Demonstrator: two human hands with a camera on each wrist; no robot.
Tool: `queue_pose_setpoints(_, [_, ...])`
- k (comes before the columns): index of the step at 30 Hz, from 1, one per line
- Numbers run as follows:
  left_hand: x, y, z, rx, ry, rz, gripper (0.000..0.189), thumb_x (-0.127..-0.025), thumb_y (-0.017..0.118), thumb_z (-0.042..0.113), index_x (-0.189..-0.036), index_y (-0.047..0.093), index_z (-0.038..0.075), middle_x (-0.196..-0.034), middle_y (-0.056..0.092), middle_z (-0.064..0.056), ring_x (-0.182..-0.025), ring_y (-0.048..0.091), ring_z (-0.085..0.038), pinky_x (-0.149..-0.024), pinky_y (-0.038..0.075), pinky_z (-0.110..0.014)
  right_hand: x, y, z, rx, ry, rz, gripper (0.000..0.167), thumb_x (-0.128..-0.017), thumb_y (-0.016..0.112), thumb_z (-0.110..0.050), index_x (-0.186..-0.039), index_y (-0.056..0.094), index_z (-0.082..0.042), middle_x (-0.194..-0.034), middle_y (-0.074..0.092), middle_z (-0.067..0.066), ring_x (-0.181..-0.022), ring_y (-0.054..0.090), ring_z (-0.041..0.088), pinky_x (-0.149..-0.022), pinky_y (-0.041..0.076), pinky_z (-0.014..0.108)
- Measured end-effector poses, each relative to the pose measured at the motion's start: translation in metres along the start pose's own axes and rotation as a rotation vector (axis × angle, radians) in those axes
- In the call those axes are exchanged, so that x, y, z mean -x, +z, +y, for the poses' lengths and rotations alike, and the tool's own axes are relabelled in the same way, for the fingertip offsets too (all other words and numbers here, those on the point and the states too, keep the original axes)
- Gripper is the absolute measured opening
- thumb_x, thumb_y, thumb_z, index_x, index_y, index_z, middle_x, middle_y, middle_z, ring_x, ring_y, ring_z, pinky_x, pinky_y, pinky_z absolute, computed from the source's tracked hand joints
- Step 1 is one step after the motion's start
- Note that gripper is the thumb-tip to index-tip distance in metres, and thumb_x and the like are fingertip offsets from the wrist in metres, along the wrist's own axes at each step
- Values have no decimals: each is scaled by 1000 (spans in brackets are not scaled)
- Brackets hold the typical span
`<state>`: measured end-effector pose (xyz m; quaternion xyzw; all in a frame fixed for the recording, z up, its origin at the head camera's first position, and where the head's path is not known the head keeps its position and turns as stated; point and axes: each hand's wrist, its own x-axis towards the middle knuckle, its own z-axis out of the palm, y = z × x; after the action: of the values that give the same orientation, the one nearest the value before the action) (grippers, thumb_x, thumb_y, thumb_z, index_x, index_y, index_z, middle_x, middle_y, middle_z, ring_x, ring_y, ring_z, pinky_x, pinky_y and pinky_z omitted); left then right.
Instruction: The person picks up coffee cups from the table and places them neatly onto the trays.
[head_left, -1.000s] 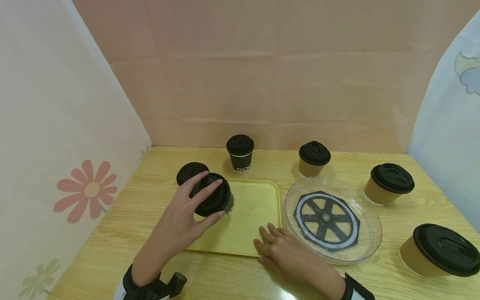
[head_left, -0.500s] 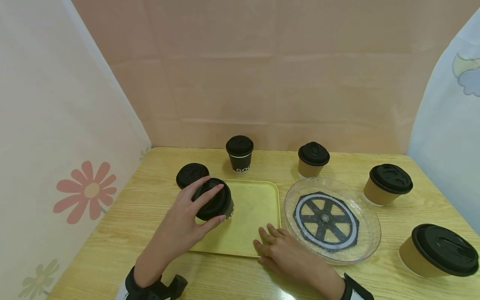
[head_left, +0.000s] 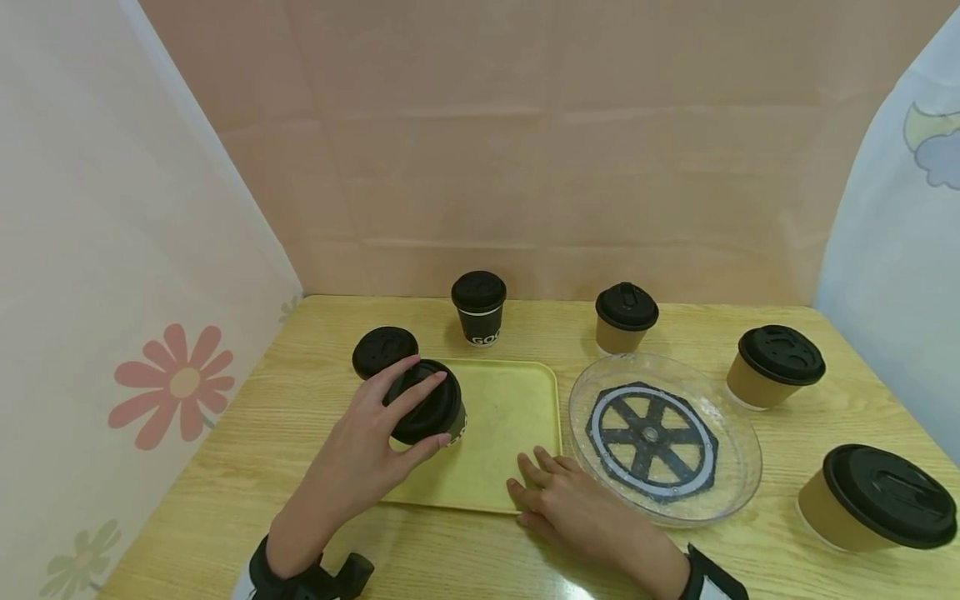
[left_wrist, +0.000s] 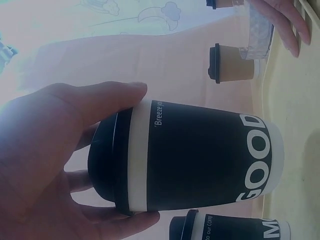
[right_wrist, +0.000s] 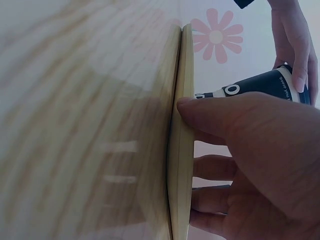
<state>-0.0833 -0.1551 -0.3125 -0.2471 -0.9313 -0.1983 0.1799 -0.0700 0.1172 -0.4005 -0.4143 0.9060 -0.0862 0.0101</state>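
Observation:
My left hand (head_left: 375,429) grips a black lidded paper coffee cup (left_wrist: 200,155) near its lid, thumb on one side and fingers on the other. White letters reading "GOOD" run round its lower part. The cup is upright over the left part of a yellow tray (head_left: 510,417); whether its base touches the tray I cannot tell. At the tray's front right corner rests my right hand (head_left: 562,500), fingers spread over the rim. In the right wrist view, the thumb of this right hand (right_wrist: 265,130) touches the tray's rim (right_wrist: 182,150).
A second black cup (head_left: 384,350) stands just behind the held one, and another (head_left: 480,321) behind the tray. Right of the tray lies a clear round dish (head_left: 738,492) with a dark wheel-like pattern. Brown lidded cups (head_left: 618,337) (head_left: 757,383) (head_left: 840,512) stand around it.
My left hand has lowered the cup slightly and drawn it a little nearer to me, then almost stopped. The right hand has stayed on the tray corner.

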Motion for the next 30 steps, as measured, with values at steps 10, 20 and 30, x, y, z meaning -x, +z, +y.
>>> queue_pose_setpoints(10, [0,2,-1,0,-18,-24,68,-79,79,43,-140,51,31,-151,41,-8,-135,43,-37,-97,51,-56,0,1,0,5,-7,11,35,-97,57,-34,-128,65,-17,-137,58,17,-127,54,41,-99,50,52])
queue_pose_setpoints(20, [1,2,-1,6,-29,-38,68,-80,78,43,-141,51,32,-151,41,-7,-136,43,-36,-95,52,-56,0,-1,0,-5,4,-1,35,-98,57,-34,-128,65,-17,-138,58,17,-127,54,40,-100,50,52])
queue_pose_setpoints(30, [3,4,-2,11,-54,-57,67,-81,77,46,-141,50,34,-152,41,-4,-136,43,-35,-93,53,-55,-1,1,0,6,6,2,35,-97,58,-33,-127,65,-17,-137,58,17,-127,54,40,-100,50,51])
